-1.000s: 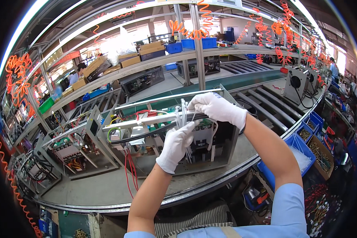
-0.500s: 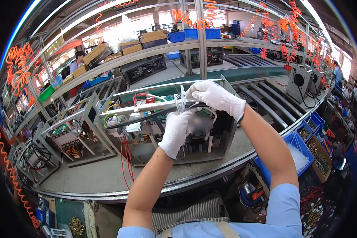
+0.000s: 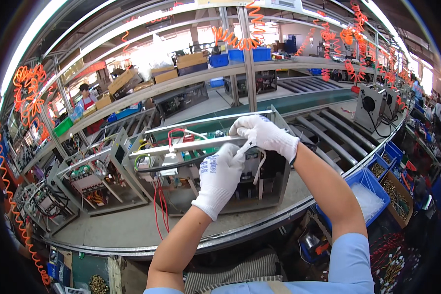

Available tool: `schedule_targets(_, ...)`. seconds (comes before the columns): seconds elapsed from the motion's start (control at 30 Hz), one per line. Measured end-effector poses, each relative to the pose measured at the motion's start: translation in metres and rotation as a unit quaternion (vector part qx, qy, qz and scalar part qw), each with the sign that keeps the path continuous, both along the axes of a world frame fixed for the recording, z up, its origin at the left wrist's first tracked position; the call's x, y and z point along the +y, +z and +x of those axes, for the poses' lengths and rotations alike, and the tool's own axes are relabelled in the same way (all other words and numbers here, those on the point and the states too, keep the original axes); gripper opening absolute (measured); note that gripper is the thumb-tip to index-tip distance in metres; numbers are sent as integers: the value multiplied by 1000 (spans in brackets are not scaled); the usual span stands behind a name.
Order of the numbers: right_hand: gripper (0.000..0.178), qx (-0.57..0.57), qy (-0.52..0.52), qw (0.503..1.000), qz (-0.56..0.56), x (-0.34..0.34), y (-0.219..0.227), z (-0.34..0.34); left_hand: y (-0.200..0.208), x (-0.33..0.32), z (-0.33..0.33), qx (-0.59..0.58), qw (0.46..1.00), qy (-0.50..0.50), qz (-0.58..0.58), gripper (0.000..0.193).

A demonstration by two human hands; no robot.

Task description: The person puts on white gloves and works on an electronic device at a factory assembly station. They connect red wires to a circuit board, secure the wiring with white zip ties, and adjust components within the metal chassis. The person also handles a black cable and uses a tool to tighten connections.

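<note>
Both my hands wear white knitted gloves and meet over the upper rail of an open metal equipment chassis (image 3: 274,188). Fingers pinched together, my left hand (image 3: 219,171) grips a white cable tie (image 3: 247,145) at the black cable (image 3: 181,166) running along the rail. My right hand (image 3: 268,134) is closed on the same tie from the upper right, its fingertips partly hidden. Below it a white strip (image 3: 260,166) hangs down the chassis front. Red wires (image 3: 160,206) droop from the chassis's left part, and green circuit boards (image 3: 213,142) show behind the rail.
More open chassis (image 3: 100,176) stand along the bench to the left. Roller conveyor (image 3: 328,137) lies beyond on the right. Blue bins (image 3: 367,196) and a cardboard box of small brass-coloured parts (image 3: 396,196) sit at the right. Orange coiled hoses (image 3: 29,93) hang around.
My left hand has moved up and right, closer to my right hand, and turned its back into view. The bunch of white ties upright between the hands no longer shows.
</note>
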State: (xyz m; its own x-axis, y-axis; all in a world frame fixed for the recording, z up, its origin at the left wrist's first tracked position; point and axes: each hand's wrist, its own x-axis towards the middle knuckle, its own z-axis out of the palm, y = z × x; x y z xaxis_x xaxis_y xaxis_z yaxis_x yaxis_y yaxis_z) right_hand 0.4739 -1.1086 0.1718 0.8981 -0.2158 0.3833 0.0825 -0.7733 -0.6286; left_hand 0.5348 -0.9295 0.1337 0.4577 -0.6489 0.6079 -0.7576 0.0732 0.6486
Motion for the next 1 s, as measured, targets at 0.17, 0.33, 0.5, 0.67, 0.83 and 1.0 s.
schedule_targets(0.17,19,-20,-90,989,-112,16,15,-16,26,-6,24,362,906,-217,13,24)
schedule_targets(0.33,14,-96,-105,938,-317,29,17,-32,23,-5,24,370,902,-224,-6,27)
schedule_targets(0.5,16,23,2,981,193,16,31,-41,17,-18,24,326,930,-170,13,18)
schedule_targets(0.67,20,23,22,964,264,6,32,-39,16,-19,27,279,946,-161,39,14)
schedule_targets(0.83,23,47,30,970,236,-1,30,-40,20,-23,23,275,947,-160,42,16)
schedule_targets(1.0,18,72,59,979,180,5,34,-39,14,-26,25,290,943,-160,37,16)
